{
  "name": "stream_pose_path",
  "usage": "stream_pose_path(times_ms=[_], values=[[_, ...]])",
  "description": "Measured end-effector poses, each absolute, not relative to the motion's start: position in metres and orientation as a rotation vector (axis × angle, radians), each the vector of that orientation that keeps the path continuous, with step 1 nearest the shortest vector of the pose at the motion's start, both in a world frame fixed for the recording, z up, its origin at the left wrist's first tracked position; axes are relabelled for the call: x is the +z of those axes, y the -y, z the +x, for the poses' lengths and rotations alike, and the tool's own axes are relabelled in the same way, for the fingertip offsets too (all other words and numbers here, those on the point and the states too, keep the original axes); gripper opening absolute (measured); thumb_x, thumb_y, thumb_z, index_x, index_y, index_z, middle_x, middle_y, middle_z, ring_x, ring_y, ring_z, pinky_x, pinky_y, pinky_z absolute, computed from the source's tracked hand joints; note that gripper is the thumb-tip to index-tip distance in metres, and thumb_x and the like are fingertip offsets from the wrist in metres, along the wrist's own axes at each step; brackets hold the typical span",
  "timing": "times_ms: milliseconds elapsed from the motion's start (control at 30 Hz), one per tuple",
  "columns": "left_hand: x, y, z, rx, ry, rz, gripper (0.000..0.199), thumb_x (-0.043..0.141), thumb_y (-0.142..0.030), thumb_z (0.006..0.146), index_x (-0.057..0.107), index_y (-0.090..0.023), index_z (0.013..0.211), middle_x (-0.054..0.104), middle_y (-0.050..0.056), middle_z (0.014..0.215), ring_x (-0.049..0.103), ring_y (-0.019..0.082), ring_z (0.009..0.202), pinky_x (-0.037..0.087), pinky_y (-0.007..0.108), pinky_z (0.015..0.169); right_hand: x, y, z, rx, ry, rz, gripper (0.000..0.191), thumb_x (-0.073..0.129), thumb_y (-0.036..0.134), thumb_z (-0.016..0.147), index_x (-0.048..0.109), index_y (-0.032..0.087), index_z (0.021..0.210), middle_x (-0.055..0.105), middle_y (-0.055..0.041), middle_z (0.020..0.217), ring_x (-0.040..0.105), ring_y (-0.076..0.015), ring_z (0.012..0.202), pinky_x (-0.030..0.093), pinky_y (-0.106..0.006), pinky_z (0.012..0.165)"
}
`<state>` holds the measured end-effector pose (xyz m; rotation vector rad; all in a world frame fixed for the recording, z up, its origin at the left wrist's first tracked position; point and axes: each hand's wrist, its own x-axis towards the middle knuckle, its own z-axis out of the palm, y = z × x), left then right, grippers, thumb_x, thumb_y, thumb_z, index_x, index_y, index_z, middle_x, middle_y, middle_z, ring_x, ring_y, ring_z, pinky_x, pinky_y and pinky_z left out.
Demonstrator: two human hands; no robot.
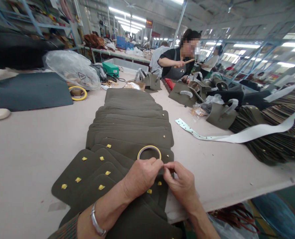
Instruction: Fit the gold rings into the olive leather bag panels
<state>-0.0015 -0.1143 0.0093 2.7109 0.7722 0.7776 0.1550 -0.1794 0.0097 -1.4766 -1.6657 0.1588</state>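
Observation:
A roll of yellow tape (149, 147) stands out above my left hand (144, 176), whose fingers are closed on its lower edge. My right hand (181, 181) is pinched close beside it, fingertips almost touching the left ones; whatever is between them is too small to make out. Under both hands lie overlapping dark olive panels (127, 121) in a long row. Small yellow tape pieces (101, 187) are stuck on the nearer panels, and small metal studs (164, 136) show along the right side of others.
A white perforated strip (227, 137) crosses the table at right beside stacked dark pieces (266, 142). Another yellow tape roll (80, 93) and a plastic bag (73, 69) lie back left. Across the table, a person (179, 59) holds a stick-like tool near bag parts (184, 94).

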Motion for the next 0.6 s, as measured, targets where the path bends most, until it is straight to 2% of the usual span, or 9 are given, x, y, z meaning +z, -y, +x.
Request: stream_pose_path(times_ms=[133,200,300,400,500,600], values=[[0.005,0.116,0.005,0.916,-0.771,2.755,0.021,0.035,-0.016,0.094,0.051,-0.019,0.08,0.054,0.0,0.068,0.054,0.015,0.059,0.04,0.025,0.051,0.004,0.174,0.154,0.737,1.193,-1.556,0.015,0.06,0.029,0.08,0.062,0.017,0.071,0.06,0.0018,0.055,0.057,-0.0119,0.047,0.046,-0.021,0.046],[0.003,0.117,0.009,0.956,-0.747,2.768,0.022,0.036,-0.017,0.095,0.05,-0.019,0.078,0.054,0.0,0.067,0.052,0.015,0.058,0.04,0.026,0.052,-0.001,0.169,0.16,0.872,0.999,-1.537,0.02,0.064,0.035,0.076,0.062,0.017,0.07,0.059,0.0025,0.052,0.056,-0.0114,0.044,0.046,-0.021,0.045],[0.001,0.121,0.013,0.904,-0.757,2.805,0.02,0.039,-0.017,0.094,0.05,-0.019,0.078,0.055,0.0,0.069,0.052,0.016,0.061,0.042,0.027,0.055,-0.009,0.16,0.175,0.912,0.77,-1.558,0.028,0.072,0.042,0.068,0.063,0.015,0.07,0.059,0.0027,0.052,0.055,-0.0105,0.043,0.047,-0.021,0.044],[-0.001,0.121,0.017,0.707,-0.873,2.874,0.013,0.045,-0.017,0.093,0.052,-0.019,0.082,0.058,0.002,0.079,0.054,0.019,0.073,0.046,0.03,0.061,-0.011,0.155,0.189,0.981,0.766,-1.608,0.036,0.077,0.046,0.062,0.067,0.014,0.074,0.063,0.0003,0.057,0.058,-0.0112,0.047,0.051,-0.022,0.047],[-0.002,0.118,0.019,0.504,-0.916,2.916,0.008,0.05,-0.019,0.091,0.052,-0.019,0.084,0.06,0.003,0.086,0.054,0.022,0.081,0.047,0.033,0.064,-0.008,0.154,0.193,0.986,0.921,-1.676,0.038,0.074,0.049,0.065,0.069,0.013,0.078,0.065,-0.0019,0.061,0.059,-0.0116,0.05,0.051,-0.022,0.049],[-0.002,0.115,0.019,0.414,-0.9,2.908,0.008,0.05,-0.02,0.092,0.053,-0.019,0.084,0.06,0.003,0.086,0.054,0.022,0.081,0.048,0.034,0.065,-0.005,0.153,0.191,0.882,1.08,-1.745,0.036,0.066,0.05,0.073,0.069,0.015,0.079,0.065,-0.0017,0.06,0.057,-0.0121,0.049,0.049,-0.022,0.047]])
